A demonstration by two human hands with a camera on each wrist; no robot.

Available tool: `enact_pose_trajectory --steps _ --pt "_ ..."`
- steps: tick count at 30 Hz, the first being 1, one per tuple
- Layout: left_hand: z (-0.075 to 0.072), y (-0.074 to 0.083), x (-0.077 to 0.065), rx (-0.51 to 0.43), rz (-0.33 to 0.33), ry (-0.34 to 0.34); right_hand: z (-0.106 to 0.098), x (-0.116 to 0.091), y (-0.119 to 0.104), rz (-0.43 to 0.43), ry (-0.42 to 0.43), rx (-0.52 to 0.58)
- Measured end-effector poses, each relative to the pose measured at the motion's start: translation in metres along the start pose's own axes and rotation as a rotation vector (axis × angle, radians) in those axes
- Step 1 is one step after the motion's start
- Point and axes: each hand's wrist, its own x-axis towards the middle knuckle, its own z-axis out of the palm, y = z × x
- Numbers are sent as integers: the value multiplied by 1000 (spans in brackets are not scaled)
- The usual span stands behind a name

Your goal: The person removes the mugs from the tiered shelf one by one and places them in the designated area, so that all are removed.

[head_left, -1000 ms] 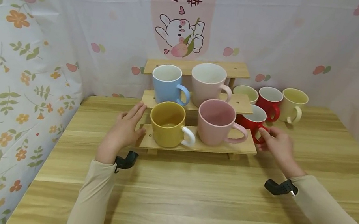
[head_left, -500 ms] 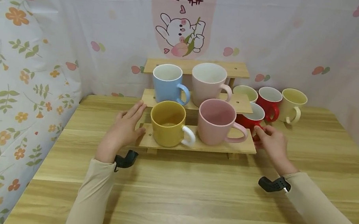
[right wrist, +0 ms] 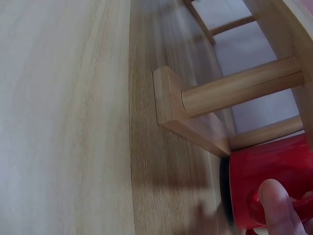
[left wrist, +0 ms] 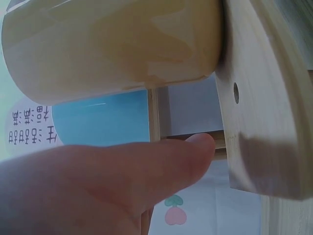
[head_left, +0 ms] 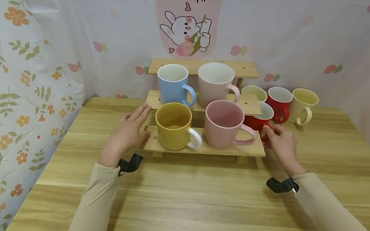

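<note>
My right hand [head_left: 281, 147] pinches the handle of a red mug [head_left: 255, 123] with a white inside, which stands on the table at the right end of a tiered wooden rack [head_left: 208, 149]. In the right wrist view, thumb and fingers hold that handle, and the red mug [right wrist: 274, 161] sits right beside the rack's leg [right wrist: 244, 87]. My left hand [head_left: 126, 134] rests at the rack's left end, fingers extended along it. Its thumb [left wrist: 181, 156] lies near the lower shelf, below a yellow mug [left wrist: 117, 49] in the left wrist view.
The lower shelf bears the yellow mug [head_left: 170, 140] and a pink mug [head_left: 219, 135]. Above stand a blue mug [head_left: 171, 90] and a pale pink mug [head_left: 209, 93]. Behind the right end are a pale green mug [head_left: 262, 97], another red mug [head_left: 276, 106] and a cream mug [head_left: 297, 108].
My right hand has slid the red mug left, closer against the rack's right end, and its handle has turned toward me. The left hand has stayed in place.
</note>
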Motion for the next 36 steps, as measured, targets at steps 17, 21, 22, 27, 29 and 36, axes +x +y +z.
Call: enact_pose_trajectory --steps 17,21,22,27,29,36 --pt "1 0 0 -30 -23 -5 -1 -3 0 -10 16 -23" --pt "1 1 0 -22 -20 -9 2 -1 2 -2 27 -17" --pt "1 1 0 -20 -21 -10 2 -1 2 -1 27 -11" --pt "1 2 -1 -34 -23 -8 3 0 3 23 14 33" --pt "1 1 -1 -35 -19 -3 3 1 3 27 11 36" --pt "0 1 0 -31 -19 -2 2 3 2 28 -8 19"
